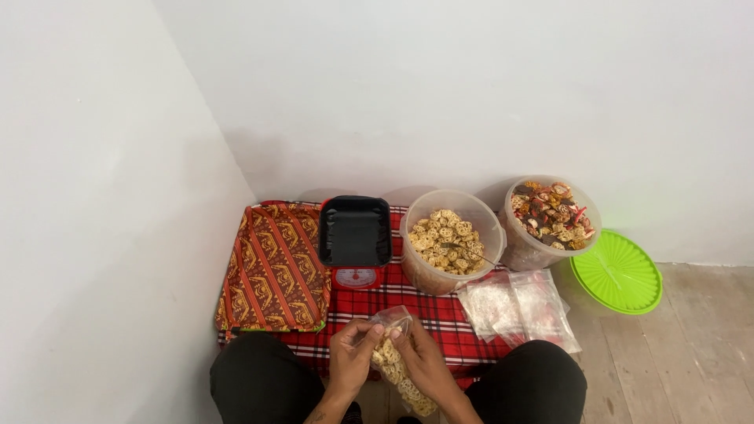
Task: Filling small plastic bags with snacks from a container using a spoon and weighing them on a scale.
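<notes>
Both hands low in the frame's centre, closed on one small clear bag [397, 365] of pale ring-shaped snacks. Left hand [351, 360] pinching the bag's upper left edge, fingers folded onto the plastic. Right hand [424, 363] gripping the bag's right side, fingertips pressed at its mouth, bag hanging down between the wrists toward the bottom edge. Black-clad knees [259, 381] at either side of the hands.

Just above, spread over the floor, a red checked cloth [440, 314]. At its left, a patterned red and orange tray [273, 267], tilted slightly. Next to that, centre frame, a red kitchen scale [355, 276] topped by a black square pan [354, 230]. Right of the scale, a clear round tub [452, 242] filled with the same pale rings. Further right, touching the wall, a second clear tub [551, 221] of mixed red, brown and pale snacks. Below that tub, a loose stack of empty clear bags [518, 306]. Far right, on bare wooden boards, a green ribbed lid [616, 272].
</notes>
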